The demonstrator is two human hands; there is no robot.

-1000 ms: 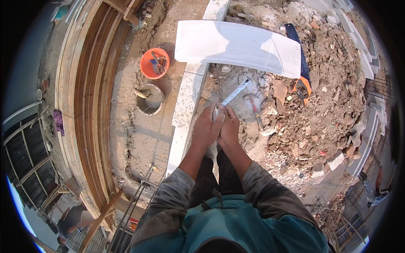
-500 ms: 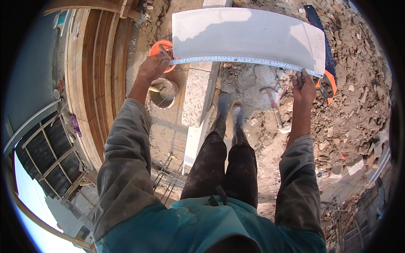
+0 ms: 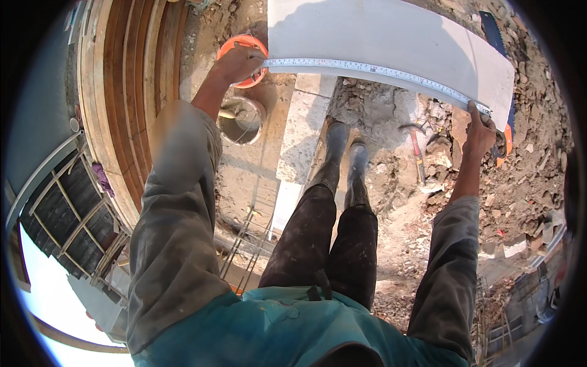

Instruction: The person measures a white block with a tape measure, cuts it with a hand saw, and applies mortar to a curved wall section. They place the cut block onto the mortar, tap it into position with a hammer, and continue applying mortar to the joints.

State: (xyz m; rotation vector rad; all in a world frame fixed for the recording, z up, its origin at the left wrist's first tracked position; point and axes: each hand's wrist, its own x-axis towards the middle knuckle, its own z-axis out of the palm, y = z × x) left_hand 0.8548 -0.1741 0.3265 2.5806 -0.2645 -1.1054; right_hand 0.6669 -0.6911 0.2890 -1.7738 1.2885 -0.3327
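A long white-grey block [image 3: 379, 37] lies across the top of the view, part of it in shadow. The blade of a tape measure [image 3: 374, 69] is stretched along its near edge. At the block's left end, my left hand [image 3: 240, 65] is closed on the tape, over an orange tub [image 3: 264, 77]. My right hand [image 3: 480, 133] pinches the tape near the block's right end, thumb and finger on the blade. No tape case can be made out. Behind the right hand, a handsaw [image 3: 494, 33] with an orange handle lies partly under the block.
A bucket [image 3: 262, 116] with grey mortar stands below the orange tub. Pale blocks [image 3: 299, 137] form a row beside my boots. A claw hammer [image 3: 418, 153] lies on the rubble right of them. Wooden planks [image 3: 134, 79] run along the left; steel bars [image 3: 244, 244] stand low.
The view has shifted, so the block sits higher and further right. My right hand has turned slightly on the blade. Both hands keep hold of the tape measure.
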